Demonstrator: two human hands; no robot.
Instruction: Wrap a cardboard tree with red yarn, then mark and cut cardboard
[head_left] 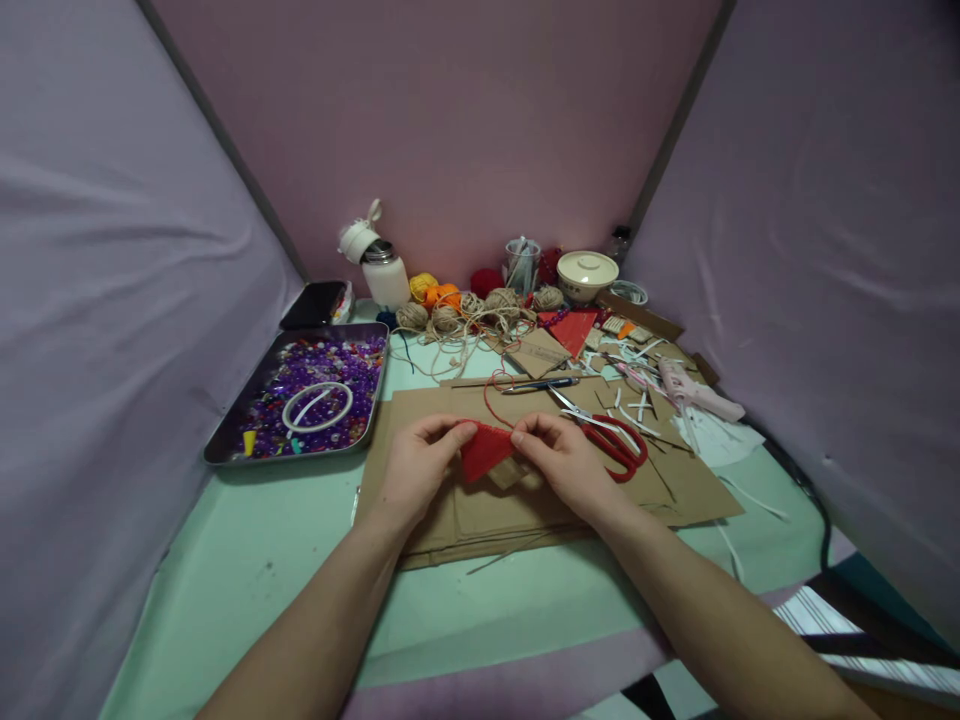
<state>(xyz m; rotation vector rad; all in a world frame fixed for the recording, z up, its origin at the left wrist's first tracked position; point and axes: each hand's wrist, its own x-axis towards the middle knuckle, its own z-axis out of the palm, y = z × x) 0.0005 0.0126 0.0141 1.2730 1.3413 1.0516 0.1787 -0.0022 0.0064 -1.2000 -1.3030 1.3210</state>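
Note:
A small red triangle [484, 452], seemingly covered in red yarn, hangs between my two hands above stacked cardboard [420, 520]. My left hand [424, 460] pinches its upper left corner between thumb and fingers. At the opposite corner, the thumb and fingers of my right hand [559, 458] are closed on the red yarn [489, 400], which loops up and away behind the triangle. Whether they also grip the triangle's corner is hard to see. Just right of my right hand lie red-handled scissors [619, 445]. Behind the hands rests a dark pen [551, 383].
A tray of purple beads [211, 452] holding a white ring [318, 408] stands at left. Twine balls [411, 317], a white jar [385, 280] and a lidded bowl [587, 275] line the back. A larger red triangle [574, 330] and a pink glue gun [697, 390] lie right.

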